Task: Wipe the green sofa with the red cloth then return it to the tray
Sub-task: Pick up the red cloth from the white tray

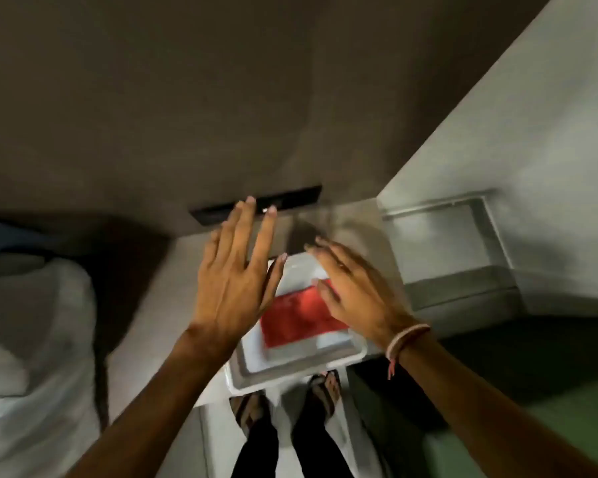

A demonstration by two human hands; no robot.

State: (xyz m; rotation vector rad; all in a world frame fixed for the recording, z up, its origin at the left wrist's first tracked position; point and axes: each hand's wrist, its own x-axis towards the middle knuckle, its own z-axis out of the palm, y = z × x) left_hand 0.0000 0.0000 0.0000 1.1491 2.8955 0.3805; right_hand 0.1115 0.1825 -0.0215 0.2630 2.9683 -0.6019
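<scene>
A red cloth [299, 317] lies folded flat in a white tray [256, 376] on a low pale surface in front of me. My left hand [237, 274] hovers above the tray's left side, fingers spread, holding nothing. Over the cloth's right edge my right hand [354, 288] is held palm down and empty, with a pale band on its wrist. A patch of the green sofa [546, 419] shows at the lower right. The frame is blurred by motion.
White bedding [32, 339] fills the lower left. A dark slot [290, 198] sits in the wall behind the tray. A grey recessed shelf [446, 250] stands at the right. My sandalled feet [287, 398] are on the floor just below the tray.
</scene>
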